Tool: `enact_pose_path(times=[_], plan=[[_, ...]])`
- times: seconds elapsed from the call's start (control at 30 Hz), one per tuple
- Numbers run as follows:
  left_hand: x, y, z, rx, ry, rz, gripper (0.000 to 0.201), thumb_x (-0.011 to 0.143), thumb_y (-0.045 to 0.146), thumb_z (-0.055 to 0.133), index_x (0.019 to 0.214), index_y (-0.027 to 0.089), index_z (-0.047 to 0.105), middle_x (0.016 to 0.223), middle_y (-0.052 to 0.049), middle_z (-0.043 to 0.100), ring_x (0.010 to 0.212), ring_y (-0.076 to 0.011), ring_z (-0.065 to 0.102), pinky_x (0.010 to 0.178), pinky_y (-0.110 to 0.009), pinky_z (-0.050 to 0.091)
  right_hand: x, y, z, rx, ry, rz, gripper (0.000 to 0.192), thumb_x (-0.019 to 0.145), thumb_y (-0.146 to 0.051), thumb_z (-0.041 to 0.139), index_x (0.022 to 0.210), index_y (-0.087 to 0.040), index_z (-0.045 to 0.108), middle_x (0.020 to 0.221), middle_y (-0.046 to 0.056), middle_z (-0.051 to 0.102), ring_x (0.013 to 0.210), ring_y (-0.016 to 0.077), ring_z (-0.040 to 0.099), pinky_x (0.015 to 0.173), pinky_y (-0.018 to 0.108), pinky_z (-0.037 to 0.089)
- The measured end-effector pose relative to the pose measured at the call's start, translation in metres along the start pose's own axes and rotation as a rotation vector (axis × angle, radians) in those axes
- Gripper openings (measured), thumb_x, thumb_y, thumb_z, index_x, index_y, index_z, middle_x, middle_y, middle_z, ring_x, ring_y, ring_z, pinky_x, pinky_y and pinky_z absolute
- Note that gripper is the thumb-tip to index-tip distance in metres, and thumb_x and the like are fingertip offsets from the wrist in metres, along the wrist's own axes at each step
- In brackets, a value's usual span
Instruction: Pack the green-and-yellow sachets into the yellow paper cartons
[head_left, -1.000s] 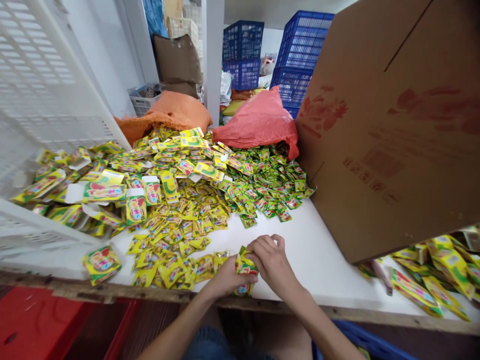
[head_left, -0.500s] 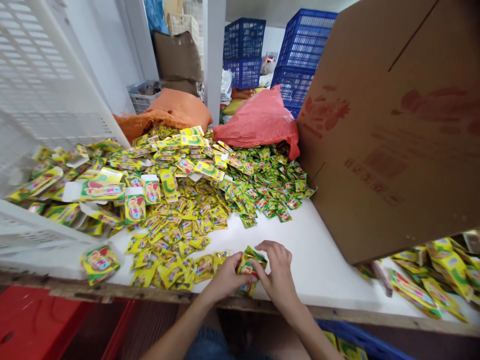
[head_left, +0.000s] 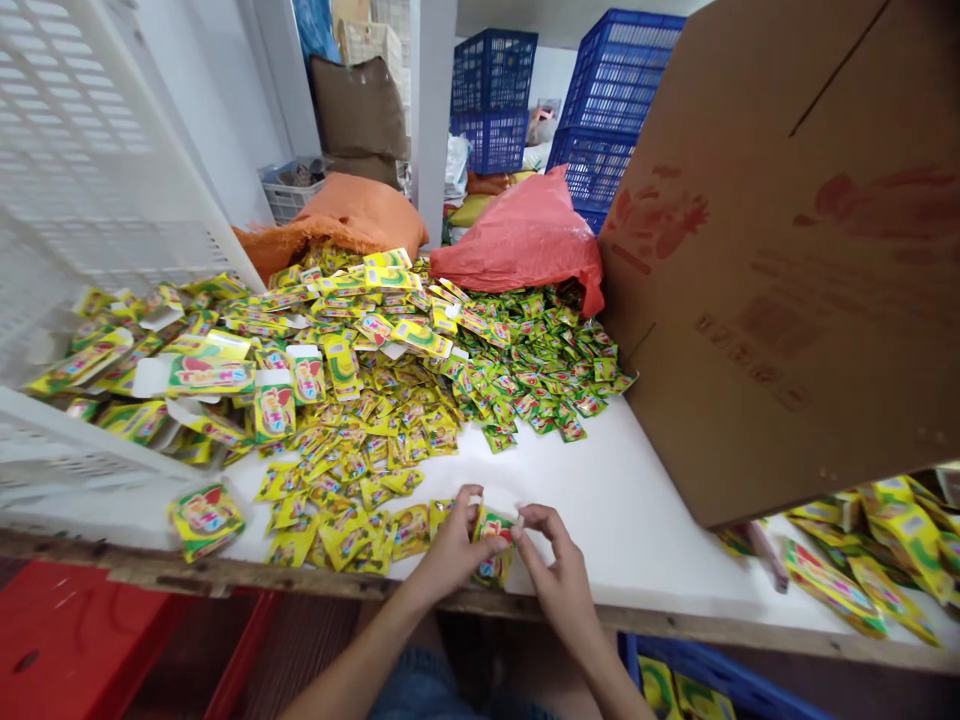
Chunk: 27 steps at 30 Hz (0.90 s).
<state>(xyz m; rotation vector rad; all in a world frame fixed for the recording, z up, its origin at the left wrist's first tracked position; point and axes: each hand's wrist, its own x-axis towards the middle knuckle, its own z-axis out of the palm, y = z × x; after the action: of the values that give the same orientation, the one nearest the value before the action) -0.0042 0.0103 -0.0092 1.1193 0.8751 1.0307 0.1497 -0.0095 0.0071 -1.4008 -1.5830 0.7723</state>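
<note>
Since the earlier frame the right hand [head_left: 559, 580] has slid off the top of the small stack of sachets [head_left: 491, 545] and now pinches its right edge, thumb and fingers closed on it. The left hand [head_left: 450, 550] grips the stack from the left, fingers clenched around it, at the near edge of the white surface [head_left: 630, 510]. Loose yellow-green sachets [head_left: 390, 420] lie heaped beyond (flattened cartons [head_left: 210, 375] among them), and a large cardboard box [head_left: 787, 270] leans at right.
</note>
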Motion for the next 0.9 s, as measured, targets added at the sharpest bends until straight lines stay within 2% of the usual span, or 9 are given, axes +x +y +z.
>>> enact_pose_path(times=[0.1, 0.27, 0.33, 0.43, 0.53, 0.63, 0.7, 0.77, 0.9], plan=[[-0.006, 0.004, 0.001, -0.012, 0.107, 0.032, 0.05, 0.072, 0.023, 0.065, 0.108, 0.026, 0.031, 0.096, -0.001, 0.058, 0.081, -0.0144, 0.06, 0.071, -0.026, 0.046, -0.004, 0.006, 0.002, 0.125, -0.045, 0.088, 0.024, 0.084, -0.036, 0.05, 0.102, -0.019, 0.051, 0.089, 0.005, 0.061, 0.083, 0.0177, 0.058, 0.077, 0.03, 0.046], [-0.013, 0.006, -0.001, -0.04, 0.108, 0.069, 0.046, 0.075, 0.024, 0.061, 0.106, 0.026, 0.028, 0.083, 0.003, 0.056, 0.074, -0.0131, 0.06, 0.067, -0.025, 0.046, -0.003, 0.009, 0.008, 0.144, 0.024, 0.04, 0.029, 0.083, -0.034, 0.053, 0.106, -0.019, 0.05, 0.086, 0.003, 0.061, 0.083, 0.0168, 0.058, 0.076, 0.029, 0.046], [-0.013, 0.006, -0.003, -0.024, 0.092, 0.064, 0.041, 0.076, 0.025, 0.061, 0.105, 0.025, 0.032, 0.08, 0.003, 0.055, 0.073, -0.0128, 0.059, 0.065, -0.023, 0.045, -0.002, 0.008, 0.01, 0.15, 0.026, -0.002, 0.025, 0.082, -0.033, 0.053, 0.103, -0.019, 0.052, 0.089, 0.004, 0.061, 0.084, 0.0168, 0.057, 0.077, 0.03, 0.046], [-0.01, 0.006, -0.006, 0.058, 0.016, 0.029, 0.024, 0.075, 0.03, 0.061, 0.092, 0.018, 0.047, 0.073, 0.002, 0.055, 0.069, -0.0126, 0.056, 0.062, -0.021, 0.042, 0.003, 0.004, 0.011, 0.157, -0.069, -0.037, 0.017, 0.084, -0.031, 0.051, 0.093, -0.018, 0.057, 0.09, 0.006, 0.061, 0.085, 0.0174, 0.057, 0.078, 0.03, 0.046], [-0.007, 0.01, -0.009, 0.161, 0.006, 0.042, 0.018, 0.076, 0.032, 0.059, 0.08, 0.015, 0.055, 0.068, 0.001, 0.056, 0.066, -0.013, 0.054, 0.061, -0.022, 0.041, 0.011, -0.001, 0.009, 0.157, -0.135, -0.071, 0.019, 0.085, -0.032, 0.048, 0.087, -0.019, 0.062, 0.086, 0.006, 0.062, 0.085, 0.0182, 0.057, 0.078, 0.031, 0.046], [-0.007, 0.014, -0.008, 0.29, 0.066, 0.148, 0.014, 0.078, 0.029, 0.058, 0.081, 0.015, 0.061, 0.084, -0.004, 0.061, 0.082, -0.0172, 0.057, 0.076, -0.026, 0.042, 0.016, -0.002, 0.01, 0.122, -0.125, -0.095, 0.02, 0.085, -0.033, 0.049, 0.082, -0.019, 0.063, 0.084, 0.006, 0.062, 0.085, 0.019, 0.057, 0.077, 0.032, 0.046], [-0.01, 0.017, -0.005, 0.276, 0.119, 0.195, 0.018, 0.079, 0.026, 0.057, 0.094, 0.018, 0.059, 0.098, -0.006, 0.061, 0.093, -0.0187, 0.056, 0.085, -0.029, 0.041, 0.016, 0.0, 0.011, 0.117, -0.042, -0.071, 0.019, 0.083, -0.033, 0.052, 0.092, -0.019, 0.061, 0.082, 0.004, 0.062, 0.081, 0.0178, 0.057, 0.074, 0.031, 0.047], [-0.015, 0.019, -0.002, 0.226, 0.14, 0.192, 0.025, 0.081, 0.025, 0.055, 0.106, 0.02, 0.053, 0.103, -0.006, 0.062, 0.095, -0.0186, 0.058, 0.086, -0.03, 0.042, 0.014, 0.001, 0.012, 0.116, -0.007, -0.065, 0.022, 0.083, -0.031, 0.052, 0.101, -0.019, 0.057, 0.083, 0.004, 0.061, 0.078, 0.0166, 0.058, 0.072, 0.03, 0.048], [-0.022, 0.026, 0.001, 0.318, 0.112, 0.226, 0.017, 0.082, 0.025, 0.052, 0.094, 0.018, 0.062, 0.103, -0.008, 0.065, 0.1, -0.0199, 0.058, 0.091, -0.032, 0.041, 0.008, -0.004, 0.007, 0.103, -0.141, -0.161, 0.015, 0.083, -0.028, 0.052, 0.092, -0.021, 0.062, 0.094, 0.005, 0.063, 0.091, 0.0181, 0.057, 0.082, 0.032, 0.046]])
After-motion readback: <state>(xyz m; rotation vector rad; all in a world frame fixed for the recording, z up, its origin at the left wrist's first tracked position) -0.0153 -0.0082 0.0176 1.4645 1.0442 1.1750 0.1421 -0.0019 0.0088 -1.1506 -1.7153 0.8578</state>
